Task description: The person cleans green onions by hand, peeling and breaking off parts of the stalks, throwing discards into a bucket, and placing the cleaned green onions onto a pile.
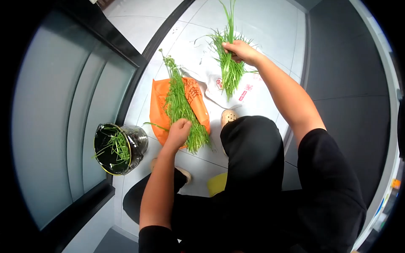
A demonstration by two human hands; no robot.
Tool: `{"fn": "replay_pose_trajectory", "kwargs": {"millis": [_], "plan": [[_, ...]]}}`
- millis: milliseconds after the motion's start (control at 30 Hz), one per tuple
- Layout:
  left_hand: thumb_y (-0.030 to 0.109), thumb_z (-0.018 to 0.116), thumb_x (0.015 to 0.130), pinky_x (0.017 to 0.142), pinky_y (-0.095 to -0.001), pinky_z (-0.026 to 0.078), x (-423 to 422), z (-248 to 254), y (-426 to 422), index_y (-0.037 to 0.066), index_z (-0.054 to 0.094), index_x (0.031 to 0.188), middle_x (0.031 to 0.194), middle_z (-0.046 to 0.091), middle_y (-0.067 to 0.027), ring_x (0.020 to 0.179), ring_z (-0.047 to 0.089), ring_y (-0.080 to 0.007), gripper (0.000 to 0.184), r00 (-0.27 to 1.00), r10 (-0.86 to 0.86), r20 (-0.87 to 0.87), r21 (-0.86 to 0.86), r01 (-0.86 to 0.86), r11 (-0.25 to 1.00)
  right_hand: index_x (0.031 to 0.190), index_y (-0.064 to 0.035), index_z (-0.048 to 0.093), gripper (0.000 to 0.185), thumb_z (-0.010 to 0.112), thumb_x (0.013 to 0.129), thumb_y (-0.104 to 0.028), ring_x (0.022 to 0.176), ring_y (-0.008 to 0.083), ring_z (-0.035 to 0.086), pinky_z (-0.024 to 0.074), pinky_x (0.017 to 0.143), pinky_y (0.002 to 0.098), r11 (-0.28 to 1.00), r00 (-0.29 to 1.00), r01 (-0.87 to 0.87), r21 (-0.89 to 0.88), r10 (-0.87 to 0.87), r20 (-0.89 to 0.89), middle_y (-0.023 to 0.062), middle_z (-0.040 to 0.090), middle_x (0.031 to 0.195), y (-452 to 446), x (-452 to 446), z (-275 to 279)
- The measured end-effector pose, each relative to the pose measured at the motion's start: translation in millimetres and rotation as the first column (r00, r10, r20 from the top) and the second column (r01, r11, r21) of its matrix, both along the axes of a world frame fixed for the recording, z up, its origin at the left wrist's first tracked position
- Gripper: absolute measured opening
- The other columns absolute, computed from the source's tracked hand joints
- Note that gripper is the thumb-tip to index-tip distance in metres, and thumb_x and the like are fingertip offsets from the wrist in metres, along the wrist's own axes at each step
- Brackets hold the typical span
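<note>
My left hand [180, 130] is closed at the lower part of a long heap of garlic chives [179, 99]. A green stalk sticks out to the left of this fist, and what lies inside the fingers is hidden. The heap rests on an orange plastic bag [158, 101] with dark print. Farther off, my right hand [239, 52] grips a small bunch of chives [230, 27], its long leaves pointing away from me. Below that hand lies a second pile of chives [231, 80] on a white plastic bag [214, 95] with red print.
A bin [137, 141] lined with a black bag stands at the left, with loose green scraps [118, 145] in it. Glass door panels [76, 101] rise beside it. My shoe [229, 117] is close to the white bag. A dark panel [346, 84] borders the right side.
</note>
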State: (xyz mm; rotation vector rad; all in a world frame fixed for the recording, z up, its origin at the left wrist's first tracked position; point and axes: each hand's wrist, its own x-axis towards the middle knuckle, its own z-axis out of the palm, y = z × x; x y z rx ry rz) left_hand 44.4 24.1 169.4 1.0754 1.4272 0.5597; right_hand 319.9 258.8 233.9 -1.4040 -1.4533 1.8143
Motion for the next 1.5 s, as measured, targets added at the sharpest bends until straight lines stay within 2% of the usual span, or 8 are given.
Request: {"fn": "replay_pose_trajectory", "kwargs": {"millis": [133,300,433,567,667,1000,1333,1500], "plan": [[0.018,0.048,0.086,0.045,-0.0256,0.038,-3.0,-66.3,-11.1,0.000,0.054,0.085,0.061,0.048,-0.0021,0.054,0.045,-0.0096,0.019,0.964,0.267,-0.006,-0.377,-0.249,0.892,0.087,-0.0042,0.059,0.034,0.058,0.082,-0.038,0.049,0.0122,0.042,0.0340,0.044,0.0268,0.978,0.923,0.158,-0.135,-0.097,0.372,0.0030,0.049,0.059,36.7,66.2,-130.5],[0.019,0.050,0.083,0.063,-0.0378,0.049,-37.8,-161.1,-53.4,0.002,0.057,0.101,0.088,0.061,-0.0154,0.076,0.060,-0.0276,0.026,0.898,0.216,-0.383,-0.142,-0.288,0.947,0.114,-0.0060,0.051,0.045,0.057,0.081,-0.036,0.073,0.0216,0.057,0.0461,0.061,0.0375,0.951,0.773,0.213,-0.225,-0.023,0.633,0.0087,0.056,0.103,27.0,93.4,-232.5],[0.016,0.052,0.078,0.081,-0.0387,0.046,-41.7,-161.1,-33.4,-0.001,0.059,0.097,0.097,0.061,-0.0198,0.090,0.059,-0.0336,0.027,0.706,0.193,-0.681,0.028,-0.238,0.971,0.101,0.0013,0.059,0.040,0.055,0.078,-0.031,0.081,0.0315,0.061,0.0477,0.072,0.0367,0.977,0.599,0.020,0.212,-0.181,0.780,0.0194,0.063,0.089,17.5,92.0,-259.7],[0.021,0.051,0.075,0.081,-0.0413,0.046,-41.2,-143.1,-8.4,0.003,0.060,0.100,0.099,0.061,-0.0204,0.093,0.059,-0.0340,0.032,0.596,0.126,-0.793,-0.252,-0.510,0.823,0.099,0.0006,0.060,0.034,0.054,0.081,-0.027,0.075,0.0268,0.062,0.0476,0.068,0.0333,0.925,0.734,0.009,0.379,-0.264,0.626,0.0162,0.064,0.084,-4.7,70.6,-242.0],[0.019,0.050,0.075,0.080,-0.0421,0.047,-51.0,-196.8,-36.8,0.003,0.059,0.102,0.101,0.061,-0.0190,0.095,0.058,-0.0350,0.032,0.565,-0.124,-0.816,-0.412,-0.416,0.811,0.096,0.0006,0.060,0.027,0.055,0.083,-0.023,0.065,0.0166,0.058,0.0459,0.061,0.0278,0.981,0.880,0.088,0.173,-0.158,0.448,0.0093,0.062,0.076,-27.1,47.7,-219.8],[0.021,0.052,0.078,0.080,-0.0412,0.046,-60.9,-211.2,-58.5,0.006,0.059,0.106,0.095,0.063,-0.0187,0.092,0.058,-0.0352,0.032,0.735,0.118,-0.667,-0.286,-0.399,0.871,0.091,0.0005,0.060,0.022,0.056,0.083,-0.020,0.061,0.0100,0.052,0.0450,0.060,0.0242,0.999,0.972,0.004,0.046,-0.015,0.233,0.0024,0.058,0.076,-70.0,-1.8,-178.7],[0.007,0.047,0.082,0.050,-0.0268,0.048,-90.7,-79.6,-25.4,-0.002,0.056,0.100,0.079,0.064,-0.0089,0.061,0.063,-0.0162,0.022,0.945,-0.029,-0.327,-0.578,-0.176,0.797,0.096,-0.0009,0.058,0.024,0.051,0.086,-0.022,0.065,0.0084,0.051,0.0440,0.062,0.0232,0.894,0.913,-0.321,0.311,0.204,0.354,0.0007,0.057,0.076,-65.6,-49.6,-21.8],[0.013,0.049,0.085,0.051,-0.0240,0.047,-91.1,36.5,-17.8,0.000,0.056,0.094,0.079,0.064,-0.0083,0.060,0.060,-0.0140,0.017,0.986,0.015,-0.168,-0.433,-0.088,0.897,0.086,-0.0008,0.062,0.028,0.053,0.083,-0.027,0.065,0.0234,0.059,0.0462,0.063,0.0347,0.543,0.651,-0.751,0.375,0.512,0.560,0.0137,0.061,0.069,-105.7,-82.1,83.5]]}}
